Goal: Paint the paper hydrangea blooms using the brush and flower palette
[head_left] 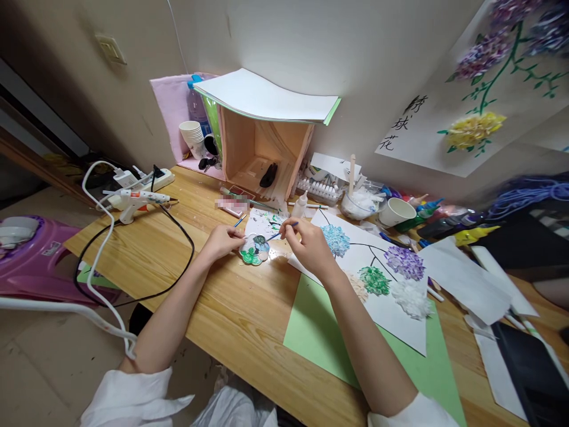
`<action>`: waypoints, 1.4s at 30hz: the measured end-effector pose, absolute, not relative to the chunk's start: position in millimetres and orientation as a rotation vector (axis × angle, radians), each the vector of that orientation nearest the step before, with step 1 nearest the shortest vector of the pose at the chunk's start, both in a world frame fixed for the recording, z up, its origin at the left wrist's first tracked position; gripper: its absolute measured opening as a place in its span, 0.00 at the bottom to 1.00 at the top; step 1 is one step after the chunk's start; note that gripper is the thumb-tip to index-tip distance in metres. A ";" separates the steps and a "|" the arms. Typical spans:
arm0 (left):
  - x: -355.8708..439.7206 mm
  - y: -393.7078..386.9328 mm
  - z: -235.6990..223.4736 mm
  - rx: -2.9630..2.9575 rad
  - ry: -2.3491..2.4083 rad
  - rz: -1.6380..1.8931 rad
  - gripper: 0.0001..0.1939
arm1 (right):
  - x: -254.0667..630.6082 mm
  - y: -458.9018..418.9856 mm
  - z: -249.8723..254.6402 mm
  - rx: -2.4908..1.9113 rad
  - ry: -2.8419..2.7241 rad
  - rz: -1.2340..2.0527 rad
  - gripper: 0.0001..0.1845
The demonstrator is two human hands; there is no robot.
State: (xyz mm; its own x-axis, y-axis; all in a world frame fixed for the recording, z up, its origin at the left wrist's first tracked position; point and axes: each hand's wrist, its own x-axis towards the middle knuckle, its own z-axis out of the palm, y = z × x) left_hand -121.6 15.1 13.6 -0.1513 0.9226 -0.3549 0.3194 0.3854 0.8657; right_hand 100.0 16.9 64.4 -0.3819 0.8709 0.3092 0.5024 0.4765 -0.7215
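Note:
My left hand [222,243] pinches the left rim of a small flower-shaped paint palette [251,256], whose wells hold green, dark and pale blue paint. Between the closed fingers of my right hand [304,244] is a thin blue paintbrush [274,236], its tip pointing left over the palette's right side. Behind the palette lies a paint-spotted white paper [262,224]. Partly under my right forearm is a white sheet [400,329] with black painted stems and raised blue, purple, green, white and peach flower heads. A green sheet [311,323] lies beneath it.
A hot glue gun [133,201] and looping cables sit at the left by a power strip [162,179]. Behind stand an open box [267,148], a squeeze bottle [300,206], a bowl [355,206] and a paper cup [397,212]. Paint bottles and loose papers fill the right.

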 end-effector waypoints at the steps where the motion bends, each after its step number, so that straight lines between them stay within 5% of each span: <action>1: -121.1 15.0 14.9 1.106 1.689 0.785 0.10 | 100.4 17.5 63.8 -1.133 -2.028 0.703 0.12; 42: -121.3 15.2 16.6 1.079 1.580 0.853 0.09 | 114.6 25.6 64.0 -1.084 -1.739 0.716 0.16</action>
State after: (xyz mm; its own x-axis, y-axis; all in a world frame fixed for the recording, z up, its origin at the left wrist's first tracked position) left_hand -121.3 15.2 16.6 -0.1026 0.9355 -0.3382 0.2307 0.3531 0.9067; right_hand 114.6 25.6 64.0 -0.1746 0.8980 0.4039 0.3536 0.4400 -0.8254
